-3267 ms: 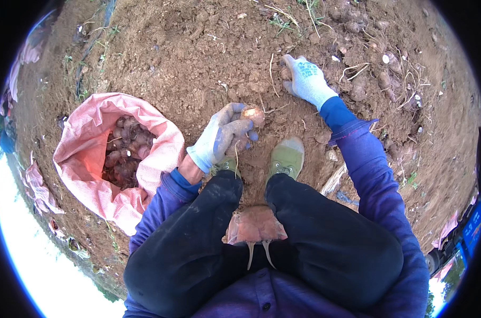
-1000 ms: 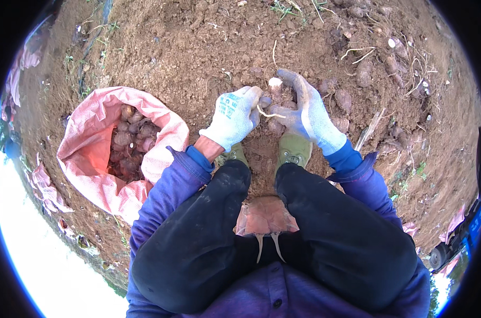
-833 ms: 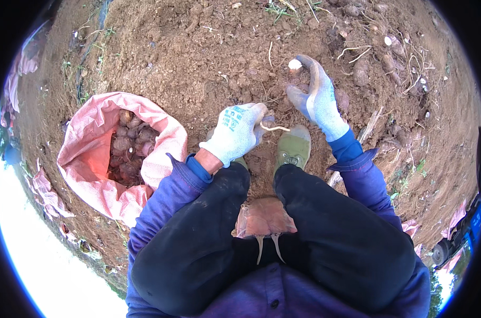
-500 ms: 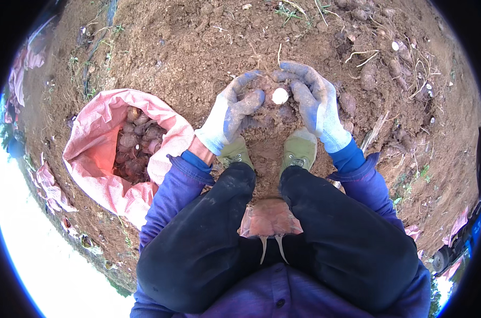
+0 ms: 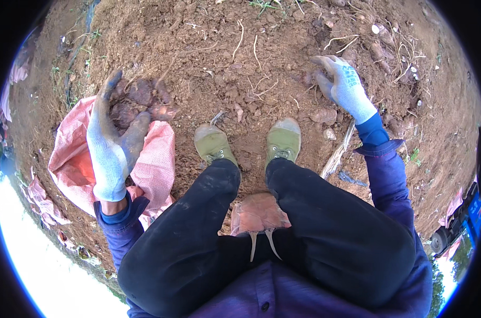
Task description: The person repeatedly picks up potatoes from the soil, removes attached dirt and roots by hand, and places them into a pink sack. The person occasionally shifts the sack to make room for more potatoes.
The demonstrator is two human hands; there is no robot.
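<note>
My left hand (image 5: 113, 140), in a soil-stained white and grey-blue glove, is over the pink woven sack (image 5: 158, 153). Between its stretched fingers and thumb sits a clump of reddish-brown, soil-covered tubers (image 5: 139, 98), seemingly cradled against the palm. Much of the sack's mouth is hidden beneath the hand and clump. Off to the right, my gloved right hand (image 5: 338, 79) hovers low over the soil with fingers and thumb apart. Its fingertips are close to a brownish lump (image 5: 306, 78), perhaps a tuber; whether they touch it is unclear.
More dug-up tubers (image 5: 381, 55) and pale roots lie on loose brown soil at the far right. A dry stalk (image 5: 338, 151) is beside my right shoe (image 5: 284, 140). Pink sack scraps (image 5: 41, 199) are scattered at the left, and a blue wheeled machine (image 5: 463, 222) shows at the right edge.
My hands have parted from around the clump in front of my shoes. The left has moved left to the sack with tubers; the right has swung right, away from the clump.
</note>
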